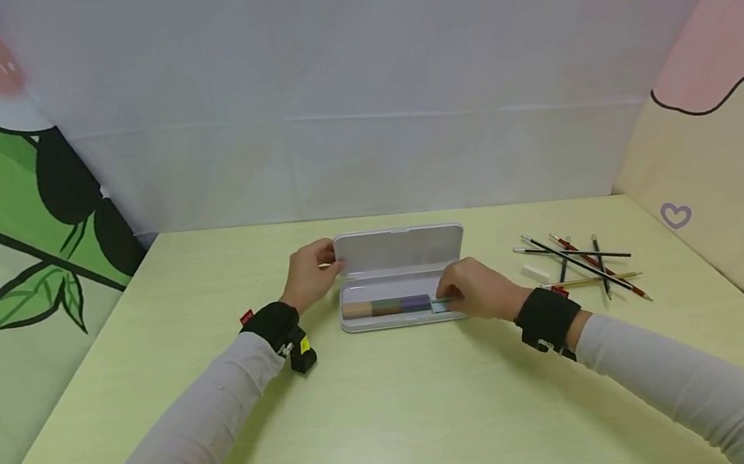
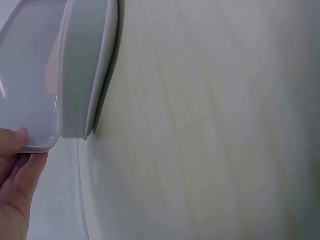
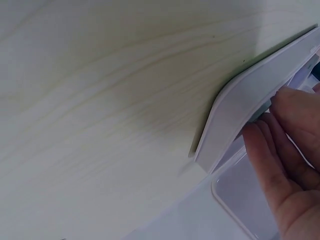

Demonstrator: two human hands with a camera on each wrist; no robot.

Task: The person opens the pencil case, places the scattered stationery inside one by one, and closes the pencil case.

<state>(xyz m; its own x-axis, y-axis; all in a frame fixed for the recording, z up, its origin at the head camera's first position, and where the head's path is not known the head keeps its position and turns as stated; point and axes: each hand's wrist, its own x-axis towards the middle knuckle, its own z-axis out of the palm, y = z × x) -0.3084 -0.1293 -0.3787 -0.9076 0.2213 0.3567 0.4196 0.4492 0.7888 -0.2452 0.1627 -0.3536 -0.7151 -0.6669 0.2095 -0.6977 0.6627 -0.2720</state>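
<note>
A white pencil case (image 1: 356, 326) lies open on the table, its lid (image 1: 399, 250) raised at the back. My left hand (image 1: 311, 273) grips the left end of the lid, thumb on the inner face and fingers behind, as the left wrist view shows. Along the tray lies a strip (image 1: 385, 307) in tan, olive and purple blocks. At its right end is a small light-blue piece (image 1: 440, 306), partly hidden by my right hand (image 1: 481, 290). The right hand's fingers (image 3: 262, 150) reach over the case wall and pinch this piece inside the tray; its kind cannot be made out.
Right of the case, several pencils (image 1: 587, 260) lie crossed in a loose pile on the pale wooden table (image 1: 396, 417). A white eraser (image 1: 536, 272) lies by the pile's left side. A white sheet (image 1: 356, 109) hangs behind the table, with printed panels at both sides.
</note>
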